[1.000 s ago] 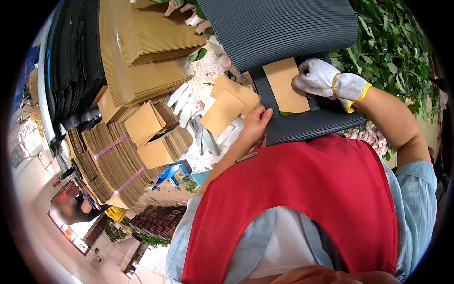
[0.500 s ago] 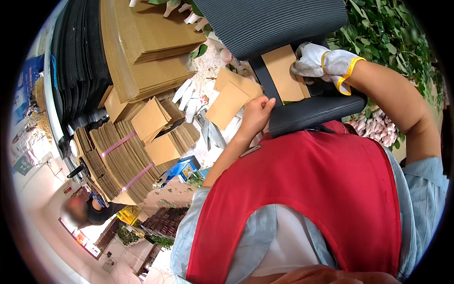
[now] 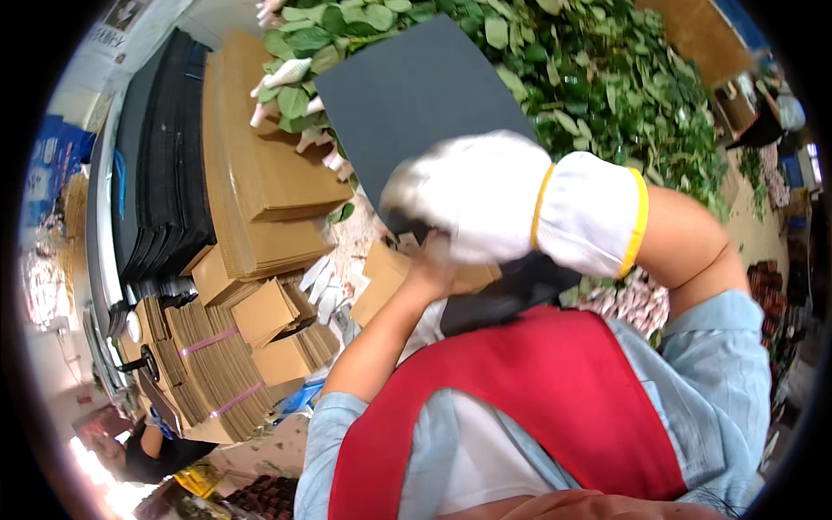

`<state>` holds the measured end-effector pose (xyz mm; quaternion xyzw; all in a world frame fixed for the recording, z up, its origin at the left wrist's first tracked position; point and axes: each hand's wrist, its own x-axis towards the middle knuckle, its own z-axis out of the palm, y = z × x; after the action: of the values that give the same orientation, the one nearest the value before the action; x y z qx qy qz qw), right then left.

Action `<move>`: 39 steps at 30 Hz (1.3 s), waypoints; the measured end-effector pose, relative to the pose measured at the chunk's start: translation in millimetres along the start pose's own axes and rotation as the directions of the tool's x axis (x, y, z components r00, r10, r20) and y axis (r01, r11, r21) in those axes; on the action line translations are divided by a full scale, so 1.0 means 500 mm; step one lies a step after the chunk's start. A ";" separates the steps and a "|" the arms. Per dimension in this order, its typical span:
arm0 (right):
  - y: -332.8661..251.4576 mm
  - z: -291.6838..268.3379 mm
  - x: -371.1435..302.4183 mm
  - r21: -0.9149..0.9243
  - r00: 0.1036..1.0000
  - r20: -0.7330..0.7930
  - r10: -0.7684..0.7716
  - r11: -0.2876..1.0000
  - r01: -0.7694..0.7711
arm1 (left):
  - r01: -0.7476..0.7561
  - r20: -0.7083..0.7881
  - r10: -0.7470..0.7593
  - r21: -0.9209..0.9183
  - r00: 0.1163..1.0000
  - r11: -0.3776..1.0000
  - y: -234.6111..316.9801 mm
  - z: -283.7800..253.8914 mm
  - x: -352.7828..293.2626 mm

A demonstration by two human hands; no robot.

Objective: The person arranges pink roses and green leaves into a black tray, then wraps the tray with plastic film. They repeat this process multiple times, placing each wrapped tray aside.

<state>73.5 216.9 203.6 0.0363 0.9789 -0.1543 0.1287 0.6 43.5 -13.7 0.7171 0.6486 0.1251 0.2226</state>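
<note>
A black corrugated sheet [image 3: 425, 95] is bent in front of me, its far part showing a smooth face. My right hand [image 3: 472, 195], in a white glove with yellow trim, is closed at the sheet's left edge; motion smears its fingertips. Just below it, my bare left hand [image 3: 433, 270] is closed at the same edge, its fingers partly hidden by the glove. The sheet's near part [image 3: 507, 299] lies dark and blurred against my red apron [image 3: 520, 368]. Brown cards [image 3: 376, 276] lie beside my left hand, and part of another shows under the glove.
Leafy stems [image 3: 607, 95] spread at the far right, with pale wrapped flower heads [image 3: 628, 302] below. Stacked brown corrugated sheets [image 3: 269, 173], black sheets [image 3: 165, 165] and strapped cardboard bundles [image 3: 208, 355] stand at left. A person [image 3: 152, 451] is at the lower left, another [image 3: 776, 113] at far right.
My right hand has moved left across the sheet to my left hand. The sheet's far part has turned from its ridged face to its smooth one. The view has shifted.
</note>
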 end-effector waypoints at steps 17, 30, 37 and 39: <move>0.372 -0.151 0.175 -0.089 0.737 -0.600 0.311 0.890 -0.448 | 0.026 -0.089 -0.074 -0.451 0.993 0.892 0.045 -0.025 -0.002; 0.180 0.272 -0.376 -0.236 0.964 -0.137 0.229 0.937 -0.257 | 0.211 0.137 -0.225 -0.914 0.965 0.348 -0.089 0.055 -0.009; 0.180 0.077 -0.186 0.011 0.682 -0.404 0.611 0.748 -0.664 | -0.084 -0.086 0.053 -0.411 0.995 0.908 0.014 -0.022 -0.061; 0.250 0.089 -0.104 0.064 0.690 -0.377 0.618 0.761 -0.646 | -0.068 -0.099 0.023 -0.477 0.995 0.876 0.020 -0.020 -0.047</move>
<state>148.3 320.3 139.9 0.3949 0.9170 -0.0545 -0.0150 1.8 21.5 2.6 0.6484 0.5897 0.3189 0.3607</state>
